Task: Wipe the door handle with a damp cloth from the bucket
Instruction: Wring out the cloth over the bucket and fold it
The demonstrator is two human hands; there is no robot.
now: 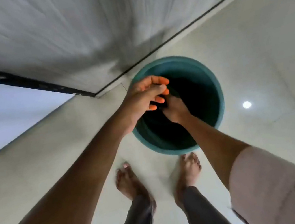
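Observation:
A teal bucket (212,81) stands on the pale floor by the foot of a wall, and its inside is dark. My right hand (176,110) reaches down into it with its fingers curled around a dark bunched cloth (159,106), which barely shows against the dark inside. My left hand (146,95) hovers over the bucket's left rim, fingers spread, and partly covers the right hand's fingertips. No door handle is in view.
A white ribbed wall panel (57,39) rises just behind the bucket, with a dark frame strip (25,83) to its left. My bare feet (128,183) stand on the tiled floor (257,49) just in front of the bucket.

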